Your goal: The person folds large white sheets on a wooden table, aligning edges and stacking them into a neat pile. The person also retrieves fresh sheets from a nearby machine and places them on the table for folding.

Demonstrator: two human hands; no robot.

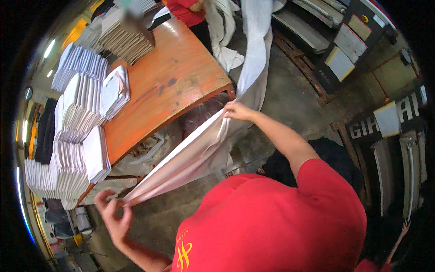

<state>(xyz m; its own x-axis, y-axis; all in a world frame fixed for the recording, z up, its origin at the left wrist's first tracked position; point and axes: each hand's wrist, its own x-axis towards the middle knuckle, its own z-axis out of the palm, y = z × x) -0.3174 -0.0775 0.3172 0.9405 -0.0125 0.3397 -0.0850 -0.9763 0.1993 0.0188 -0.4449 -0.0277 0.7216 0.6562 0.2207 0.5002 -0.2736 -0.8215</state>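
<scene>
A long strip of white cloth [190, 153] is stretched slanting between my two hands, beside the near edge of an orange wooden table [176, 68]. At the lower left, my left hand [117, 209] pinches one end of its edge, the other fingers curled apart. My right hand [236, 111] grips the same edge near the table corner. Past my right hand the white fabric runs up towards the top of the view, with its lower folds hanging over the floor.
Stacks of folded white cloths [81, 98] line the table's left side, with a beige stack [125, 37] farther back. A co-worker in a red shirt [187, 12] stands at the far edge near hanging cloth. Plastic-wrapped material [149, 149] lies under the table. Dark racks [306, 20] stand at right.
</scene>
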